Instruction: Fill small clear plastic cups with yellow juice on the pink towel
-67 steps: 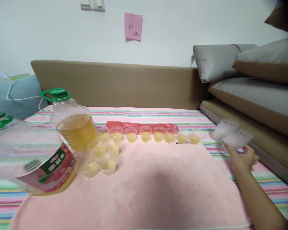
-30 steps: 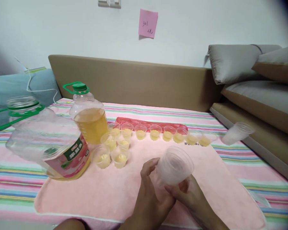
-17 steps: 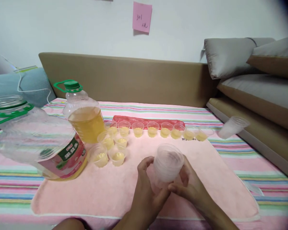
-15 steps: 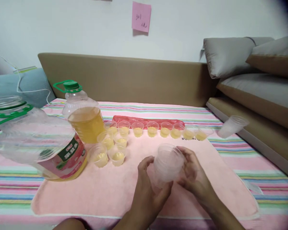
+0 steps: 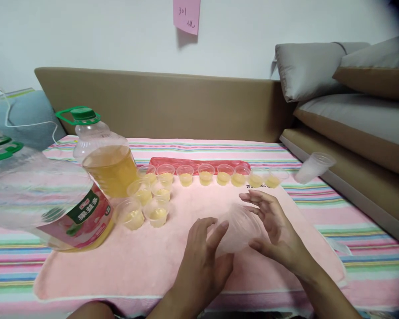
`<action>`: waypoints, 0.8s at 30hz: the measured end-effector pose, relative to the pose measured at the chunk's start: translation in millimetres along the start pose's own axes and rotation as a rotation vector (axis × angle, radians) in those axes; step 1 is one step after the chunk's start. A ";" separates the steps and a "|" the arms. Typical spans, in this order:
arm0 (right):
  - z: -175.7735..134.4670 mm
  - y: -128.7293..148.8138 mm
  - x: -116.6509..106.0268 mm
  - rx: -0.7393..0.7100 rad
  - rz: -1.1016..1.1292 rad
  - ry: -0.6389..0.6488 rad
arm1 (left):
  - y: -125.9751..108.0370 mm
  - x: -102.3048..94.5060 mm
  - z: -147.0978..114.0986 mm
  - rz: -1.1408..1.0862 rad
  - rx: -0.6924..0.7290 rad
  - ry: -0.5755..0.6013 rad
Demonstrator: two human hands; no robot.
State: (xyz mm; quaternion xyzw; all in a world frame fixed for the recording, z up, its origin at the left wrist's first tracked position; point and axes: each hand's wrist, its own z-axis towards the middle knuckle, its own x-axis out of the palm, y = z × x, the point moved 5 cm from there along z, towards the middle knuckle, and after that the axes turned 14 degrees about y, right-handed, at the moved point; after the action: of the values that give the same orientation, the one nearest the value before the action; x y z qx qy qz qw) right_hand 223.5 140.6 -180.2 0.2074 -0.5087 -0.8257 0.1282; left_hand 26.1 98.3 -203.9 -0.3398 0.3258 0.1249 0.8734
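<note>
Presently note cup stack (image 5: 238, 232) between curled left hand (image 5: 200, 256) (nearer, grip unclear) and spread-fingered right hand (image 5: 284, 237), with axis apparently slanting up rightward.

Stacked cups (image 5: 241, 232): thin translucent plastic, frosted-looking from where I stand. Rear bottle (image 5: 108, 166): clear plastic, smooth, glossy. Red packet (image 5: 196, 165): wrinkled, shiny film. Pink mat (image 5: 173, 261): plush cloth, matt. Wall note (image 5: 186, 17): matt paper. Headboard (image 5: 166, 106): smooth, low sheen.
</note>
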 end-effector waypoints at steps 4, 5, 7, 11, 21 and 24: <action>-4.0 0.2 -3.6 0.071 -0.043 0.041 | 0.9 2.9 -2.6 -0.014 -0.009 0.054; -4.9 0.6 -4.2 0.088 -0.047 0.049 | 0.9 3.1 -2.8 -0.016 -0.007 0.058; -6.3 1.2 -4.9 0.114 -0.044 0.073 | 1.0 3.3 -2.6 -0.038 -0.005 0.060; -7.1 1.6 -5.9 0.132 0.005 0.104 | 1.6 4.6 -1.5 -0.095 -0.008 0.088; -6.4 2.0 -6.6 0.114 0.050 0.116 | 2.3 6.7 -3.1 -0.100 -0.027 0.123; -6.1 2.5 -5.8 0.110 0.046 0.120 | 1.5 5.7 -2.6 -0.061 -0.029 0.122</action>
State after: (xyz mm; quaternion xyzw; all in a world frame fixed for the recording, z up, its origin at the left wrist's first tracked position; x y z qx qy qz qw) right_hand 231.5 137.1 -179.1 0.2514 -0.5492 -0.7796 0.1656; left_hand 28.5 97.6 -209.9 -0.3692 0.3662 0.0819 0.8502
